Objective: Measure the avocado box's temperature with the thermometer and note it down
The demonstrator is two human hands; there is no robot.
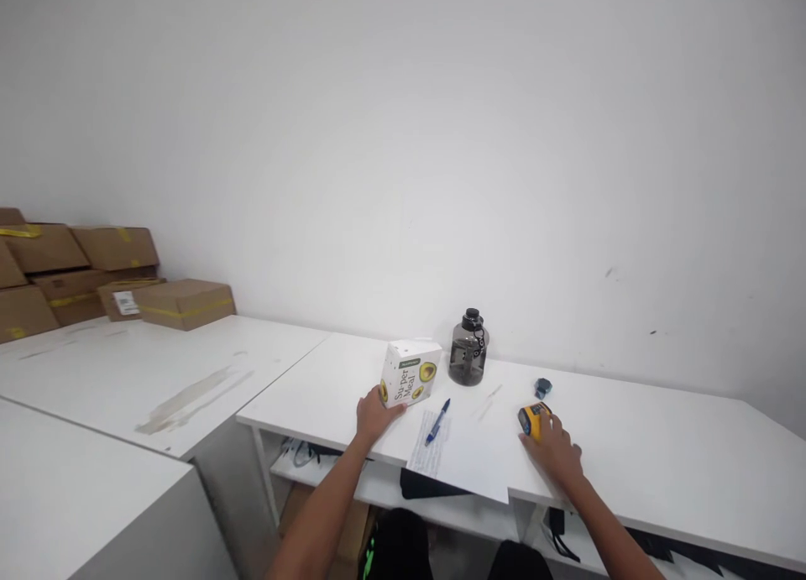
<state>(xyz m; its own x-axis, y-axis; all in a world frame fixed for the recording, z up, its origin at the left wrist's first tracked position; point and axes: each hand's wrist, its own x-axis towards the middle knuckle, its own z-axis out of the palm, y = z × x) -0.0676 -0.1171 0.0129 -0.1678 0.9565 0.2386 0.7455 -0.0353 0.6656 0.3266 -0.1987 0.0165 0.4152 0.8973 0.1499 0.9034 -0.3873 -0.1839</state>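
A white desk is set against a plain white wall, which is marked by small scuffs at the right. The white printed carton is located over the desk, left of a dark translucent bottle. Its lower left corner is gripped by the left hand, with the thumb laid along the lower front edge and the other fingers partly hidden; whether the base is in contact with the desk cannot be determined. The yellow device is positioned near the front edge, at the right, and is held between the bent fingers and thumb of the right hand. A small dark blue object is placed just behind it. A printed sheet is overhung at the front edge, and a blue pen is laid across it. Cables are stored on the shelf below. At the left, an adjoining worktop is streaked with a brownish smear; taped cardboard boxes are stacked at its far end.
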